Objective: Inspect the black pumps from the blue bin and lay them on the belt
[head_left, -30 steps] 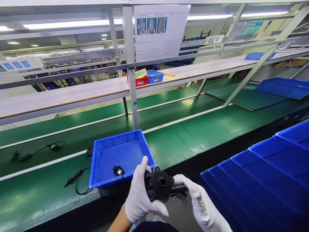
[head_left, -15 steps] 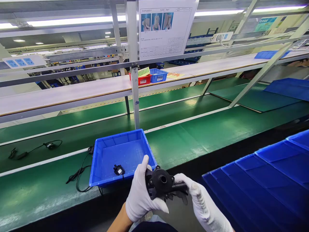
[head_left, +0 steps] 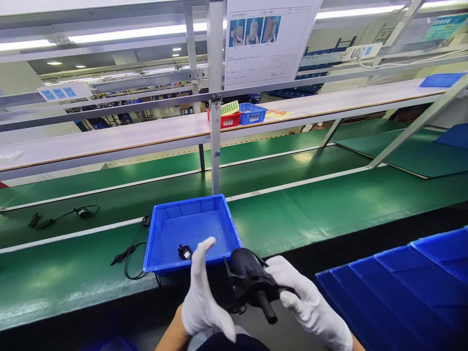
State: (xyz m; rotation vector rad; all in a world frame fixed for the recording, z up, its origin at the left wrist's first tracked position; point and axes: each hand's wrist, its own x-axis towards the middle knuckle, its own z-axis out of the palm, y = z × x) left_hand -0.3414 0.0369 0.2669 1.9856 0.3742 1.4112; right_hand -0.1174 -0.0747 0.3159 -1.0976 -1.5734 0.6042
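A black water pump (head_left: 252, 278) with a round body and a short pipe hangs in front of the bin, its pipe pointing down toward me. My right hand (head_left: 307, 302), in a white glove, grips it from the right side. On the other side, my gloved left hand (head_left: 204, 295) is open, thumb and fingers spread wide; whether it touches the pump's edge I cannot tell. Behind my hands stands a blue plastic bin (head_left: 193, 207) holding a small black part (head_left: 185, 252) with a white label.
A coiled black cable (head_left: 126, 253) lies left of the bin on the green bench (head_left: 292, 214). Farther left is another corded part (head_left: 83, 212). Stacked blue bins (head_left: 395, 282) stand at the right. A metal post (head_left: 215, 146) rises behind the bin, near red (head_left: 230, 119) and blue trays (head_left: 252, 114).
The pump has turned over, so its long body now faces up and its pipe points down toward me. My left hand has loosened and spread away from it; the right keeps hold.
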